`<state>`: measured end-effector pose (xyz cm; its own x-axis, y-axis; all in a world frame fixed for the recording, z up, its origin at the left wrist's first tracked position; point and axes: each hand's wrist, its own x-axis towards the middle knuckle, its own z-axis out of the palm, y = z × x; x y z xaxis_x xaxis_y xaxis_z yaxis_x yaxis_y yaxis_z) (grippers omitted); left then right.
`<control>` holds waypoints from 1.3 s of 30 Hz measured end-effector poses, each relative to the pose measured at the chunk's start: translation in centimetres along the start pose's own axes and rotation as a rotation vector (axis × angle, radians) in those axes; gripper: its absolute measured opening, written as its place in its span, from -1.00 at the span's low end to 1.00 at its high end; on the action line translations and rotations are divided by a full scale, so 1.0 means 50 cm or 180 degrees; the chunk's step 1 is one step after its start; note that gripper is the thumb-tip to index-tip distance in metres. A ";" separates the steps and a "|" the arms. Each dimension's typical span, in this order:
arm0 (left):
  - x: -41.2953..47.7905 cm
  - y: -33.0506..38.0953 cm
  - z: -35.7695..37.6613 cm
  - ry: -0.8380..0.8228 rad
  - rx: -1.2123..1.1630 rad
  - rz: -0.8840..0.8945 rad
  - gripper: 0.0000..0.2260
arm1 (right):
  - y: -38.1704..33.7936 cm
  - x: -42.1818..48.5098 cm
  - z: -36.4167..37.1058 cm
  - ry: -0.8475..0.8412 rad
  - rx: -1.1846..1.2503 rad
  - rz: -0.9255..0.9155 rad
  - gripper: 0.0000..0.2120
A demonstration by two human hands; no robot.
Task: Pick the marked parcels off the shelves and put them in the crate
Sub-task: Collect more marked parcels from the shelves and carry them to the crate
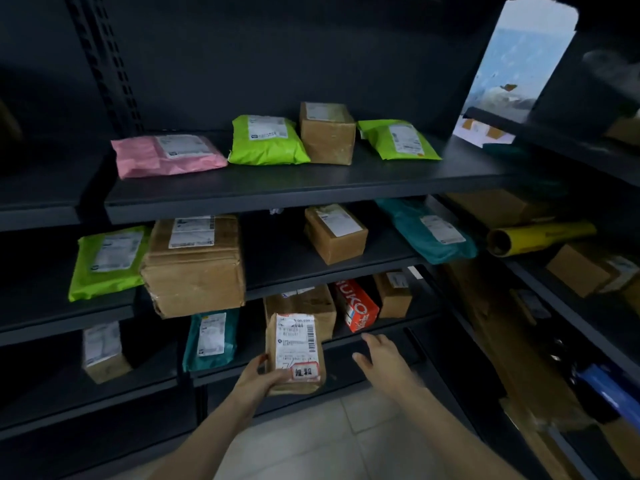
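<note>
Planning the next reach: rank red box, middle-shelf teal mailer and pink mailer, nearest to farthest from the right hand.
1. red box, lower shelf, just beyond the right hand.
2. teal mailer, middle shelf, right.
3. pink mailer, top shelf, left.

There is one view only, from a wide-angle camera on the person's head. It faces forward and down at the dark shelves (311, 188), which stand near. The left hand (258, 375) and the right hand (381, 358) show low in the middle, and shelf lines bend toward the borders.

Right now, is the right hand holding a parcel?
No, the right hand is open and empty; only the left hand grips the small brown parcel.
</note>
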<state>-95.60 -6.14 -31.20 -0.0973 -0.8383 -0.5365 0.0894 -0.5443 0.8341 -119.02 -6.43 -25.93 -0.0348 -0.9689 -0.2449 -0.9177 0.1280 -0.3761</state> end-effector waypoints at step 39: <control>0.388 -0.391 -0.056 0.0884 -0.1065 0.1893 -0.02 | 0.154 0.586 0.403 0.0849 0.2150 -0.0955 -0.45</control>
<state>-96.44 -11.87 -58.27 0.3127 -0.9482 -0.0554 0.3509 0.0611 0.9344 -119.13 -29.58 -54.00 0.0041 -0.9896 0.1437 -0.4665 -0.1290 -0.8751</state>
